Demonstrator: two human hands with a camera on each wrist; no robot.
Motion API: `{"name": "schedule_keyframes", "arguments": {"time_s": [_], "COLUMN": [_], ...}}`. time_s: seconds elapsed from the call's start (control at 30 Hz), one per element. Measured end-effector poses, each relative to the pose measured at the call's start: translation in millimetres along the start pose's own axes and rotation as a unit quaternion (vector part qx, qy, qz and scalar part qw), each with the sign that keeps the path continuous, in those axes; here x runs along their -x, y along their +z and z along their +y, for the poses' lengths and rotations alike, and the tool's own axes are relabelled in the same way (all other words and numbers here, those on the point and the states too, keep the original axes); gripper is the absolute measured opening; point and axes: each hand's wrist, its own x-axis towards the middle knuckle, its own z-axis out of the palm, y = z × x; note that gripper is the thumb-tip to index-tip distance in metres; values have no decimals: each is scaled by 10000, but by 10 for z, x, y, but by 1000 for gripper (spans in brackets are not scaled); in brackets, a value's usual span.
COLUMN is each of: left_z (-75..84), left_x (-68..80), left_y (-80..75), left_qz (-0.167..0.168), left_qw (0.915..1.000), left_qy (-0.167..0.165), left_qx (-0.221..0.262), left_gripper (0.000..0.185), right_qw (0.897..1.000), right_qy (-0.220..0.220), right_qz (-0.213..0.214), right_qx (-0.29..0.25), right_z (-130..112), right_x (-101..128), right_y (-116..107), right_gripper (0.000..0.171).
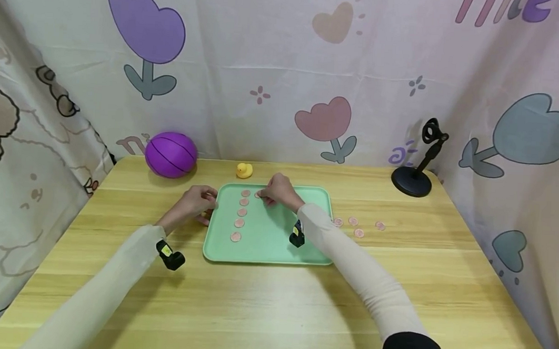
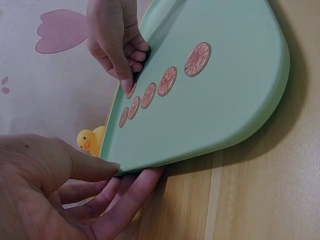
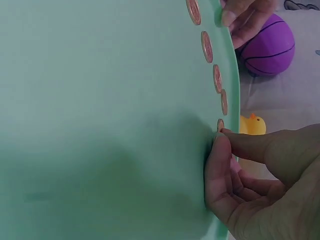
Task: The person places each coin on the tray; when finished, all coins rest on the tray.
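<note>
Coins [image 1: 240, 214] lie in a column of five on the green tray [image 1: 275, 248] at the middle of the wooden counter [image 1: 272, 311]. The right hand [image 1: 278, 191], fingers curled, presses a sixth coin [image 1: 258, 194] down at the tray's far edge, just beside the column's top. The left hand [image 1: 194, 203] grips the tray's left rim, thumb above and fingers beneath. Four more coins [image 1: 358, 224] lie on the counter right of the tray; a yellow duck [image 1: 244, 170] sits just behind it.

The left hand [image 1: 196, 202] holds the green tray [image 1: 275, 248] at its nine o'clock edge; the right hand [image 1: 280, 191] presses a pink coin [image 1: 258, 194] at twelve.
</note>
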Motion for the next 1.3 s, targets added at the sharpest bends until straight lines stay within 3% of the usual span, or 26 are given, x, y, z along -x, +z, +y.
{"name": "schedule_keyframes", "arguments": {"time_s": [0.37, 0.63, 0.73, 1.0, 1.3], "left_z": [6, 21, 18, 6, -11], "left_x": [-13, -21, -27, -46, -10], "left_y": [-5, -18, -2, 32, 21], "left_qz": [61, 44, 77, 137, 88], "left_qw": [9998, 9997, 9996, 9994, 9997], "left_qy": [-70, -41, -12, -55, 32], "left_qx": [-147, -230, -280, -315, -229], "left_gripper": [47, 48, 47, 47, 48], "right_qw": [9955, 9910, 9906, 9888, 9929], "right_qy": [215, -116, -335, -937, -872], "right_qz": [-843, -1333, -1320, -1088, -704], "right_qx": [-365, -93, 104, 412, 399], "right_z": [11, 22, 105, 464, 921], "right_x": [94, 222, 291, 461, 682], "right_y": [-283, -596, -714, -1106, -1661], "right_gripper": [19, 46, 44, 19, 19]}}
